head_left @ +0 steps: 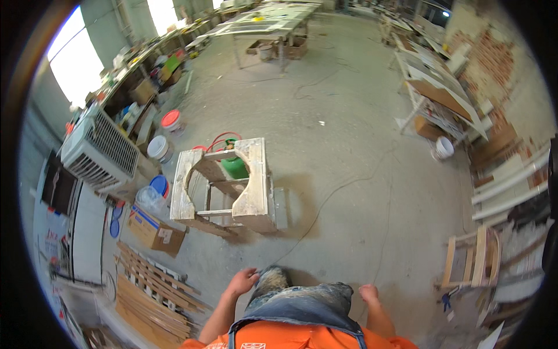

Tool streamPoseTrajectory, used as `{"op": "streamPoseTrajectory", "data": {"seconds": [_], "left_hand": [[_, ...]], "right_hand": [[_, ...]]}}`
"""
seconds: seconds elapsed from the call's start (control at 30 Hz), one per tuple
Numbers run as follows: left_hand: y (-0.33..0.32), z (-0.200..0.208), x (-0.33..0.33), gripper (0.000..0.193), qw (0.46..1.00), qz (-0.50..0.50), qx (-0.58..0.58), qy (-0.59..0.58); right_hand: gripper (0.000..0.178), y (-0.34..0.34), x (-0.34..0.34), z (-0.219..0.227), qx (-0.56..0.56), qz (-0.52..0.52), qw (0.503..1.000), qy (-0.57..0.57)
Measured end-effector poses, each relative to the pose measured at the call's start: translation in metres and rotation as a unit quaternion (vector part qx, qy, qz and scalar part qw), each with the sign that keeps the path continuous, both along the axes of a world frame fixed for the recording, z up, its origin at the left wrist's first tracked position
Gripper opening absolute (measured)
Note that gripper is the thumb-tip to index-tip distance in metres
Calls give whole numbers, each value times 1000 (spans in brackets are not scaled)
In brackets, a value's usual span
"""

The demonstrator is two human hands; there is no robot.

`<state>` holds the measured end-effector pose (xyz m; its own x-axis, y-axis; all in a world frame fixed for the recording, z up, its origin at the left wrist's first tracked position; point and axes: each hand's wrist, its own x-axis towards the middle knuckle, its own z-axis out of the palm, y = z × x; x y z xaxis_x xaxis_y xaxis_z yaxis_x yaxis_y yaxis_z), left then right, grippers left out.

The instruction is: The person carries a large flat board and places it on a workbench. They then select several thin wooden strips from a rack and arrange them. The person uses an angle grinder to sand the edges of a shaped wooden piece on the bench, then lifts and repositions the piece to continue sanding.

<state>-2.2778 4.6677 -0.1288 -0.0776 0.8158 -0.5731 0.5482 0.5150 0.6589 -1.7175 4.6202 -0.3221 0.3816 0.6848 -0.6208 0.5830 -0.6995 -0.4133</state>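
My left hand (243,281) hangs beside my left knee, its fingers loosely bent and partly apart, with nothing visible in it. My right hand (368,292) hangs at my right side, fingers curled in, and no object shows in it. Dark, stained trousers or an apron (302,301) cover my legs between them. Ahead and left of me stands a worn wooden stand (254,212) with a large rounded cutout in its top, touched by neither hand. Behind it, a green gas cylinder (235,168) with a red hose shows through the cutout.
Left are an air cooler (102,149), buckets (158,148), a cardboard box (154,230) and stacked wooden strips (151,305). A thin cable (337,189) crosses the floor. Worktables (256,26) stand far ahead; another table (436,78), a white bucket (444,146) and a wooden frame (478,256) are right.
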Motion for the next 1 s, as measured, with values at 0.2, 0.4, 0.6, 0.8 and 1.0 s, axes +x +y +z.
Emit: {"op": "streamPoseTrajectory", "data": {"seconds": [0.2,0.4,0.6,0.8,1.0], "left_hand": [[172,37,60,53,996,-77,36,-21],[351,39,91,49,987,-139,86,11],[521,63,121,50,962,-248,114,-1],[692,48,118,53,975,-198,98,8],[818,-65,32,47,981,-122,-13,151]], "right_hand": [[26,86,-23,-11,-5,109,992,68],[30,197,-6,65,-35,66,994,83],[26,286,24,26,-144,-198,956,163],[19,454,24,-12,-154,257,952,64],[30,723,26,-63,-84,432,898,-28]]}}
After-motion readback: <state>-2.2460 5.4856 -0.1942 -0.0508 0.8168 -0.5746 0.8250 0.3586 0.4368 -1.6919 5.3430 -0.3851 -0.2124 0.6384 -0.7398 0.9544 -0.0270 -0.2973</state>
